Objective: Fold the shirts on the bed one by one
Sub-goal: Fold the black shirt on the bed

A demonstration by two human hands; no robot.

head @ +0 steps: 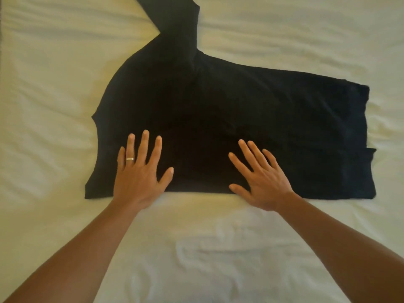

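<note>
Both hands, left hand (140, 178) and right hand (262, 182), fingers spread wide, lie flat on black shirt (229, 110), apparently pressing its near edge against bed (54, 84).

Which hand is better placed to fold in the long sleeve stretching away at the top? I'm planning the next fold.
Probably the left hand. It rests flat on the black fabric shirt nearer the collar side, roughly below the long black sleeve; the right hand lies further toward the hem.
</note>
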